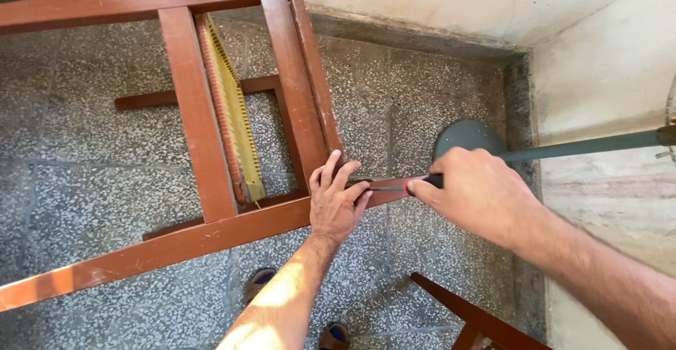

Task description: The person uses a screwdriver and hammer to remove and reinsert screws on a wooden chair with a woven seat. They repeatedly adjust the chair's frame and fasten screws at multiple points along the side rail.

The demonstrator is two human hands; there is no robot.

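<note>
A red-brown wooden chair frame (pixel 197 125) is tipped over above the speckled floor, with a strip of yellow and red woven cord (pixel 232 110) along one rail. My left hand (pixel 336 198) rests on the frame's long lower rail (pixel 176 244) at its joint with an upright, fingers pressed on the wood. My right hand (pixel 475 191) is closed around the dark handle of a screwdriver (pixel 394 187). Its thin shaft points left to the joint, right beside my left fingertips.
A grey metal stand, with a round base (pixel 466 137) and a pole (pixel 584 144), lies by the corner of the plastered walls. Another red-brown wooden piece (pixel 479 318) juts in at the bottom. My sandalled feet (pixel 296 308) stand on the terrazzo floor.
</note>
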